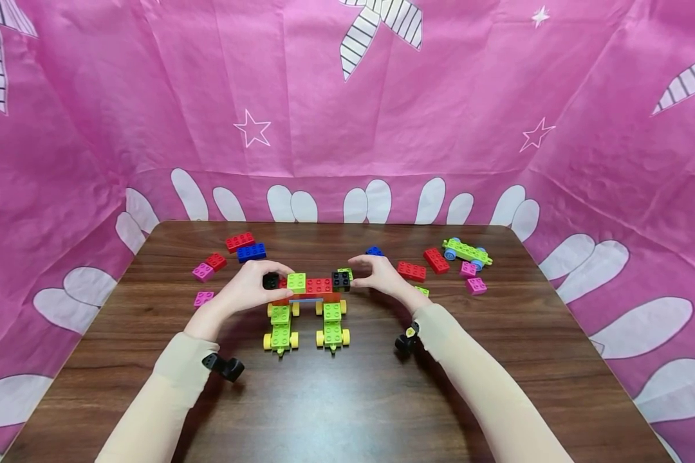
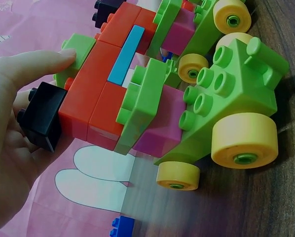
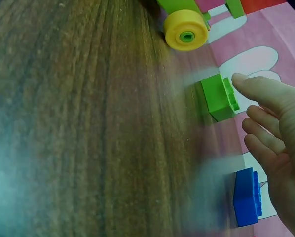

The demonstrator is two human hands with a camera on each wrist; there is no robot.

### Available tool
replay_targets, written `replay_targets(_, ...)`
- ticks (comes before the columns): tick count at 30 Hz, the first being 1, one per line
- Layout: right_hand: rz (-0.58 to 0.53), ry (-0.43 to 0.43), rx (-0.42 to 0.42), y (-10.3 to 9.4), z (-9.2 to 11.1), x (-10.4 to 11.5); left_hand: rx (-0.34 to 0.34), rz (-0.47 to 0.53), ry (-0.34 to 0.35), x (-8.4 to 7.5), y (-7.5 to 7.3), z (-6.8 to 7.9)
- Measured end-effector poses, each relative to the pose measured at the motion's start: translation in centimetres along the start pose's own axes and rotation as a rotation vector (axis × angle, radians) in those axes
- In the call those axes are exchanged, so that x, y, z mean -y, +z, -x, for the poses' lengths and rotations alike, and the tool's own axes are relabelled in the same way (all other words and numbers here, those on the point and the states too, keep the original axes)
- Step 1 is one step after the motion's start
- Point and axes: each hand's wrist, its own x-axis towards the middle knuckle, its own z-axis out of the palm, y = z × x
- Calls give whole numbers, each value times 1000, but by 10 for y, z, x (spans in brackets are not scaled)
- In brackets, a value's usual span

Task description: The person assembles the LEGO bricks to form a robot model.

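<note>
Two lime car bases (image 1: 281, 337) with yellow wheels stand side by side, bridged by red bricks (image 2: 81, 94). Lime and pink bricks lie between the bases and the red ones. On top sit a lime brick (image 1: 296, 283) and a black brick (image 1: 341, 280) at each end. My left hand (image 1: 249, 287) reaches round the left end, pinching the top lime brick with thumb and fingers. The near black brick (image 2: 43, 113) lies within its grasp. Holding nothing, my right hand (image 1: 379, 276) hovers near a loose lime brick (image 3: 219, 98), thumb and fingers apart.
Red bricks (image 1: 240, 242), blue bricks (image 1: 251, 252) and pink bricks (image 1: 203, 272) lie at the back left. Behind the right hand are another blue brick (image 3: 246, 197), red bricks (image 1: 411, 271), pink bricks (image 1: 476, 286) and a blue-wheeled lime base (image 1: 466, 251).
</note>
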Motion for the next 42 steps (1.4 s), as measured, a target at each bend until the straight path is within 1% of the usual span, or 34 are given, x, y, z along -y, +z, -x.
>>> replay_targets(11, 41, 14, 43, 4, -8, -2, 2, 11, -1, 2, 1, 0)
replay_targets(14, 64, 17, 45, 5, -10, -5, 3, 19, -3, 2, 1, 0)
replay_targets(20, 90, 27, 49, 7, -11, -9, 3, 14, 15, 2, 1, 0)
replay_targets(24, 96, 25, 47, 7, -13, -9, 2, 10, 22, 3, 0, 0)
replay_targets(37, 109, 19, 46, 8, -15, -7, 1, 16, 14, 3, 0, 0)
replay_targets(42, 128, 5, 46, 9, -16, -8, 0, 16, 20, 4, 1, 0)
